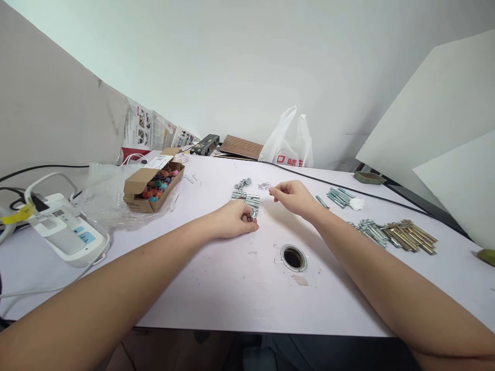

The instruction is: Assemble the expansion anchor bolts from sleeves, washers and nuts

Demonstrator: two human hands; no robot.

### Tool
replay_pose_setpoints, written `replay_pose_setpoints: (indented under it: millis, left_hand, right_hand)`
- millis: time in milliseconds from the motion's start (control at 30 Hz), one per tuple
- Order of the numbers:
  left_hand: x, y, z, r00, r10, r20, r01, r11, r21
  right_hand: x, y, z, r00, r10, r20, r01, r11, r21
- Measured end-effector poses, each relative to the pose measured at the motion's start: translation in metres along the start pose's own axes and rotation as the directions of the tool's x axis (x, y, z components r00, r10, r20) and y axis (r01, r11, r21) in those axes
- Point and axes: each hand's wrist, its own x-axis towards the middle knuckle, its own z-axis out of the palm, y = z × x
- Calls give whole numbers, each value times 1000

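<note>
My left hand (pixel 235 220) rests on the white table (pixel 240 288) with its fingers curled round a silvery metal bolt assembly (pixel 253 207). More of these metal pieces (pixel 240 195) lie just beyond it. My right hand (pixel 293 197) hovers a little to the right, thumb and forefinger pinched on a small washer taken from a little pile of washers (pixel 264 186). A small heap of nuts (pixel 243 182) lies beside that pile.
A cable hole (pixel 293 257) opens in the table near me. Bolts (pixel 339 197) and brass-coloured anchors (pixel 410 236) lie at right. A cardboard box of coloured parts (pixel 154 186), a power strip (pixel 64 229) and a plastic bag (pixel 288 141) stand at left and back.
</note>
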Motion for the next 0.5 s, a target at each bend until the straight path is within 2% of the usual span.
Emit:
replay_pose_setpoints:
  millis: [100, 233, 367, 500]
  left_hand:
    - [-1, 1, -1, 1000, -7, -12, 7, 1000, 13]
    - [-2, 3, -2, 999, -3, 35, 3, 1000, -19]
    - [-4, 4, -2, 998, 22, 59, -21, 999, -29]
    - [-4, 3, -2, 997, 64, 29, -64, 998, -17]
  right_hand:
    - [7, 16, 4, 996, 82, 21, -80, 992, -93]
    - [16, 23, 13, 996, 85, 41, -78, 988, -136]
    - [37, 12, 17, 998, 44, 54, -33, 981, -191]
    - [69, -10, 28, 994, -9, 111, 38, 966, -257]
